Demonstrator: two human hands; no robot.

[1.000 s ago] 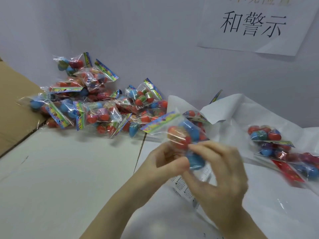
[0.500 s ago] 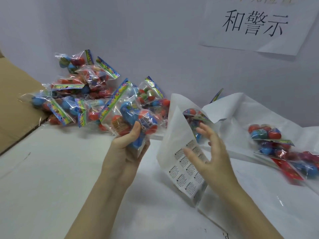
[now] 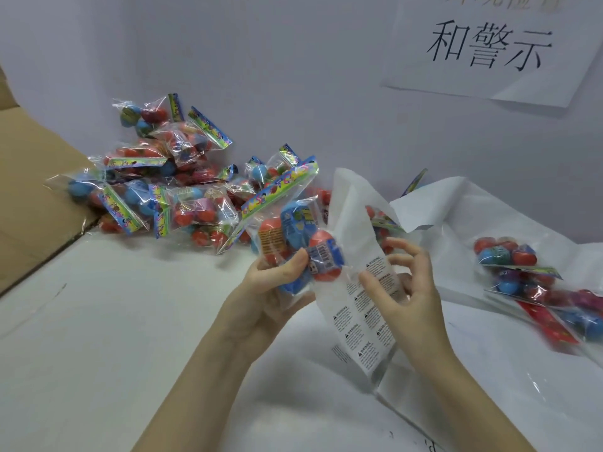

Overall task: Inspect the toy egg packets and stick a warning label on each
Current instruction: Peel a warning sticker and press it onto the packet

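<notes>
My left hand (image 3: 267,288) grips a clear toy egg packet (image 3: 290,236) with red and blue eggs and a striped header card, held up mid-table. Right beside it stands a curled white sheet of warning labels (image 3: 362,308). My right hand (image 3: 404,288) is at that sheet, thumb and fingers pinching at a label near its middle. A pile of toy egg packets (image 3: 163,190) lies against the back wall at the left. Two or three more packets (image 3: 522,272) lie at the right on white paper.
A brown cardboard flap (image 3: 36,190) rises at the far left. Crumpled white backing paper (image 3: 456,216) and clear plastic (image 3: 522,386) cover the right side of the white table (image 3: 98,337). A paper sign with characters (image 3: 489,44) hangs on the wall.
My left hand brought the packet from the pile side rightward, next to the label sheet. My right hand let go of the packet earlier and now has closed its fingers on the sheet.
</notes>
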